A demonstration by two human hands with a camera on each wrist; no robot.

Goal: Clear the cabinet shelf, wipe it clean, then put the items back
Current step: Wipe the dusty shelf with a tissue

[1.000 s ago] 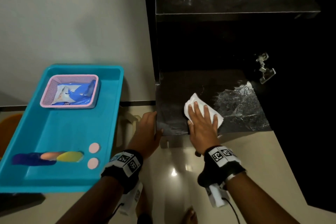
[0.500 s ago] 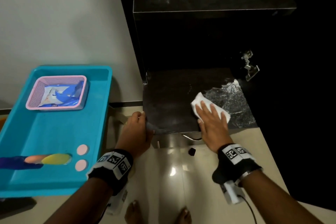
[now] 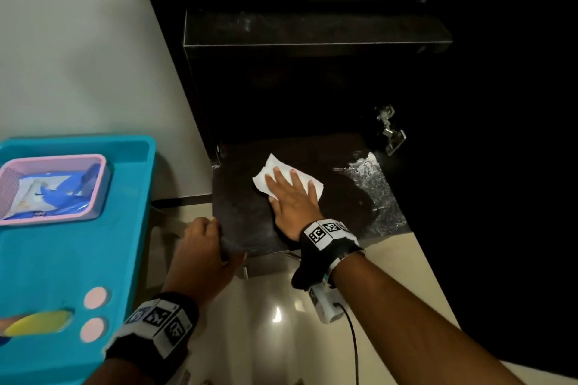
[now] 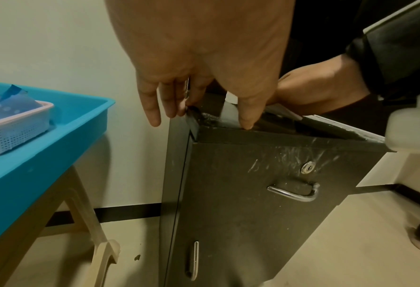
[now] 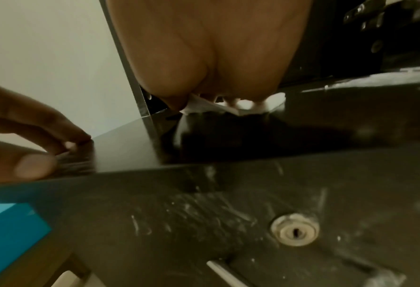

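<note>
My right hand (image 3: pixel 289 200) lies flat on a white cloth (image 3: pixel 275 170), fingers straight and spread, pressing it against the dark shelf (image 3: pixel 240 216) near the shelf's middle, a little toward its back edge. The cloth sticks out past my fingertips on the far and left sides. To the right of the cloth, along the shelf's right edge, I see a pale, dusty patch (image 3: pixel 375 184).

My left hand (image 3: pixel 203 256) sits at the shelf's front left corner. From the left wrist view, my thumb (image 4: pixel 246 114) touches the top of that corner and the other fingers (image 4: pixel 152 110) hang straight down beside the cabinet's side, holding nothing.

Below the shelf, the cabinet front (image 4: pixel 253 203) carries a keyhole (image 4: pixel 308 167) and a metal handle (image 4: pixel 294 192), with pale scuff marks around them.

Left of the cabinet stands a blue tray (image 3: pixel 62 259). At its back left corner is a pink basket (image 3: pixel 103 184) holding a blue packet (image 3: pixel 62 194). Near its front edge lie two pink discs (image 3: pixel 97 297) and a yellow piece (image 3: pixel 40 322).
</note>
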